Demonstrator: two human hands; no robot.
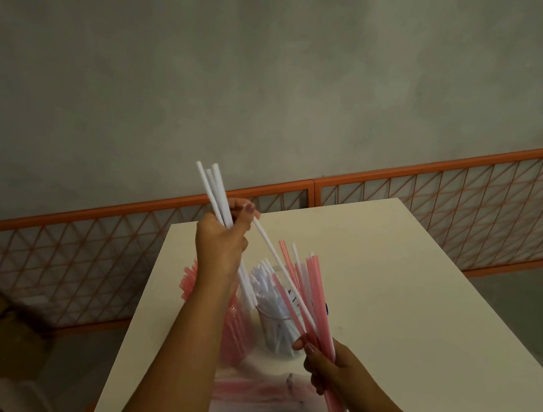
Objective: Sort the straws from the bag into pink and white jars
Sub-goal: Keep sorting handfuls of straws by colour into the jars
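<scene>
Left hand: the left hand, raised above the table, has its fingers curled round a small bunch of white straws.
White bunch axis: long axis runs from 11 o'clock, free ends up, to 5 o'clock, lower ends near the jars; thin, smooth, straight tubes.
Single straw: one white straw spans from the left fingertips down towards 5 o'clock into the other bundle.
Right hand: the right hand, at 5 o'clock from the left hand, grips a mixed bundle of straws, mostly pink with a few white.
Mixed bundle axis: fans upward to 11 and 12 o'clock, tails pointing to 5 o'clock past the wrist.
White jar: a clear, round jar on the table holds white straws, upright and splayed.
Pink jar: a jar of pink straws stands just beside it at 9 o'clock, partly hidden by the left forearm, blurred.
Bag: a thin, translucent plastic bag lies at 6 o'clock of the jars with pink straws inside.
</scene>
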